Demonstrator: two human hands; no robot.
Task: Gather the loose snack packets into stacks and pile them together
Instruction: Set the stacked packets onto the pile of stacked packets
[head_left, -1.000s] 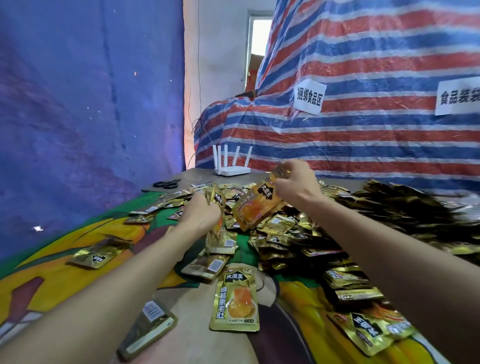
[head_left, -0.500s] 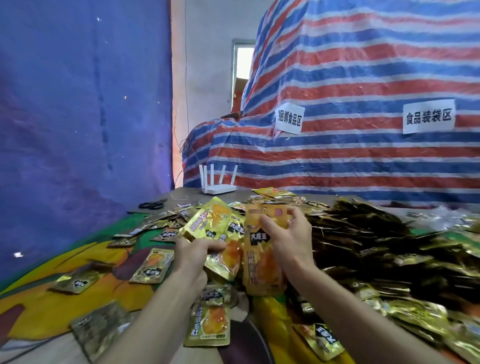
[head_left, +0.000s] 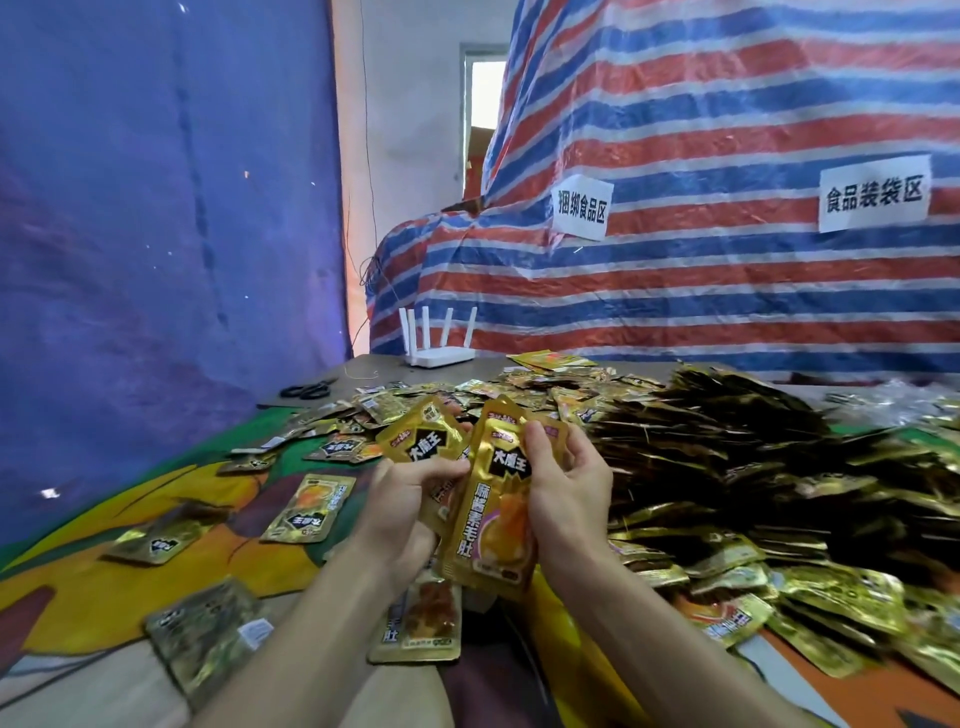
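Gold snack packets with black labels cover the table. My left hand (head_left: 402, 506) grips a small bunch of packets (head_left: 422, 441) fanned upward. My right hand (head_left: 569, 488) holds one upright gold packet (head_left: 493, 512) by its top edge, right beside the left hand's bunch. A big heap of packets (head_left: 753, 467) rises to the right. Loose single packets lie to the left, such as a face-up one (head_left: 309, 509) and another (head_left: 161, 540) nearer the table's edge. One packet (head_left: 421, 621) lies flat just below my hands.
The table carries a colourful printed cloth (head_left: 104, 587). A white router (head_left: 439, 356) and black scissors (head_left: 306, 389) sit at the far end. A blue tarp hangs on the left and a striped tarp (head_left: 701, 234) with two paper signs stands behind.
Both hands have drawn back from the far pile toward me and come close together. The right hand's packet has turned upright next to the left hand's bunch.
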